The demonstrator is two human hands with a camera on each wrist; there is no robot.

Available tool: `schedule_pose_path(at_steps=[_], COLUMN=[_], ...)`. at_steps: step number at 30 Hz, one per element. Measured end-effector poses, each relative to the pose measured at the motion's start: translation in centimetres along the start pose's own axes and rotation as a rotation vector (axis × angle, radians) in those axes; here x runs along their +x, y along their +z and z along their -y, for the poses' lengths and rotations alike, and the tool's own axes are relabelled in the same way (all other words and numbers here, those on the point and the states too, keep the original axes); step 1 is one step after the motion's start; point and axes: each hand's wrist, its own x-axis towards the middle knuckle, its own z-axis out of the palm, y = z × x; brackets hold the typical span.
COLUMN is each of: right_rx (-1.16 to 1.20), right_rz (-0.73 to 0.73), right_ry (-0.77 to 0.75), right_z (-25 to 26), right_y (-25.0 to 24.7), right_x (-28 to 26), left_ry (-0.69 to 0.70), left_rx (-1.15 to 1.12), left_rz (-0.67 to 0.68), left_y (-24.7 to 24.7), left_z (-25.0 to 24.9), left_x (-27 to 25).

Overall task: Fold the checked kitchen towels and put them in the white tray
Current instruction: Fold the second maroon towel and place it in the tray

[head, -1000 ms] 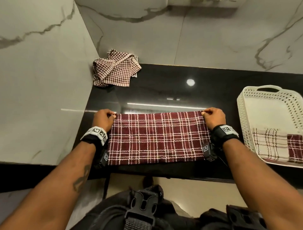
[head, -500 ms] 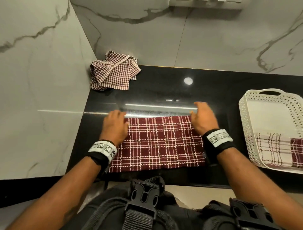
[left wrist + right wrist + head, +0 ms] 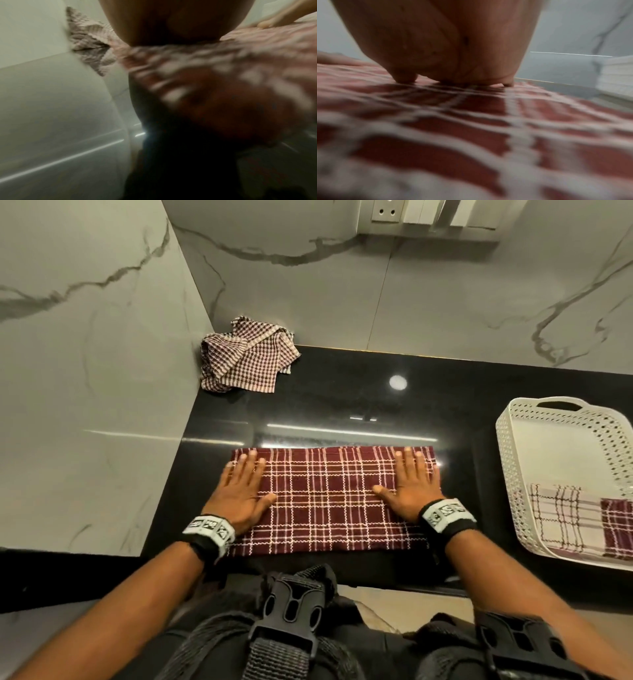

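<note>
Near edge of worktop: the black worktop has the maroon checked towel lying flat as a wide folded rectangle, right in front of the person.
Left hand: left hand sits palm-down on the towel's left end, fingers straight and a bit spread, pointing at the far edge, gripping nothing.
Right hand: right hand does the same on the right end, fingers flat and slightly fanned, thumb pointing inward, just pressing the cloth.
Wrist views: both pretty blurry, but the right one shows the palm heel down on the checked fabric.
Far left corner: a crumpled small-check towel is bunched against the marble wall.
Right side: the white tray sits well apart from the hands, with a folded checked towel lying in its near part.
</note>
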Motion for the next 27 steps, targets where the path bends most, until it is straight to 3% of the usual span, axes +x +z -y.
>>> schedule_pose_path(at_steps=[3,6,10,13,16,21,24,27], right_rx=[-0.036,-0.023,-0.011,-0.051,-0.023,0.088,0.069,0.084], right_rz=[-0.007,-0.067,-0.011,0.03,-0.026,-0.05,-0.058,-0.122], right_ry=[0.08,0.018,-0.288,-0.328,-0.236,0.062,0.096,-0.051], right_z=[-2.3,1.1,9.5,11.0,6.4,-3.6,-3.0,1.7], right_y=[-0.6,-0.8,1.2,3.4,4.0,3.5,3.2,3.4], right_x=[-0.2,-1.5,-3.8,-4.2,-4.2,-5.2,-5.5,-6.1], left_ry=[-0.094,-0.117,0.127,0.224,0.111,-0.105,-0.159,-0.144], left_rx=[-0.018,-0.004,0.052,0.11,0.072,0.02,0.039,-0.001], left_rz=[0.052,0.063,0.006,0.032,0.04,0.013,0.049,0.006], left_y=[-0.1,-1.3,-2.3,-1.0,0.1,1.6,1.6,1.0], left_z=[1.7,-0.2,-6.2,-9.7,-8.9,-3.1,-2.2,-4.7], left_x=[-0.8,-0.7,-0.5,-0.4,-1.6,-6.0,-6.7,-6.1])
